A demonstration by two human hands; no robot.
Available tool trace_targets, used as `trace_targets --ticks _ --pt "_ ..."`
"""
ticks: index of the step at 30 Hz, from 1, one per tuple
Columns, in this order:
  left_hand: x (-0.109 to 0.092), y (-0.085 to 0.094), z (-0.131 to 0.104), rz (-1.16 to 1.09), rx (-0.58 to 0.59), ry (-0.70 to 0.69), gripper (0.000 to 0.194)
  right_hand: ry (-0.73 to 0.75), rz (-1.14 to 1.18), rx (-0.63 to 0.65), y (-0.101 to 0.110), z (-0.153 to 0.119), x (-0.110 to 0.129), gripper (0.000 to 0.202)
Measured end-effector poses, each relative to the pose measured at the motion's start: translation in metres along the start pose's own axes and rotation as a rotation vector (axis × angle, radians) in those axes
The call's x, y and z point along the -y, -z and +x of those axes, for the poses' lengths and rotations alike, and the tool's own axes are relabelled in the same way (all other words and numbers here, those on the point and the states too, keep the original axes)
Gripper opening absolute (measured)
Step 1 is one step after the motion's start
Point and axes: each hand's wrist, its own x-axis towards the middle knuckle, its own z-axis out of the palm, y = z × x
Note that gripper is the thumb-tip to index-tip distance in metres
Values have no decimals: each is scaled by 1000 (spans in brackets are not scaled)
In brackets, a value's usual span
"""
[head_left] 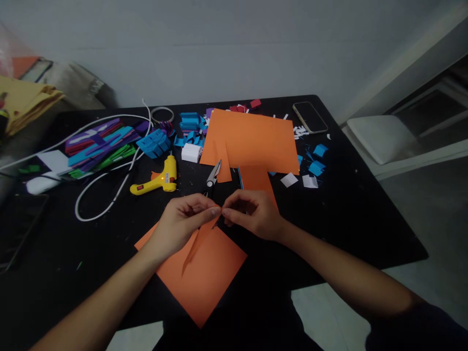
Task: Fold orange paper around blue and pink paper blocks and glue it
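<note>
My left hand [186,219] and my right hand [254,212] meet fingertip to fingertip over the near part of the table. Between them an orange paper strip [199,239] is pinched at its upper end, its lower end hanging down to the left. Under the strip lies an orange paper sheet [208,280], turned cornerwise and reaching past the table's front edge. Scissors [212,179] rest just beyond my hands, their handles partly hidden. A wider orange paper piece [256,180] lies behind my right hand.
A yellow glue gun [161,179] lies on the left among white cables [106,210]. Bundled coloured paper strips [100,146] sit behind it. Farther back are a large orange sheet [256,139], a phone [310,117] and blue paper scraps [317,168]. The black table [351,209] meets the wall.
</note>
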Motion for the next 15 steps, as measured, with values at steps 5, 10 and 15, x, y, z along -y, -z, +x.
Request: trace_targets --ticks 5,10,15 --pt "2 2 0 106 7 -27 24 -52 59 30 0 1 0 21" --pt "4 2 -1 133 -11 -68 26 -78 92 31 0 2 1 21" --pt "5 3 0 187 36 -35 31 -71 82 -24 1 3 1 17"
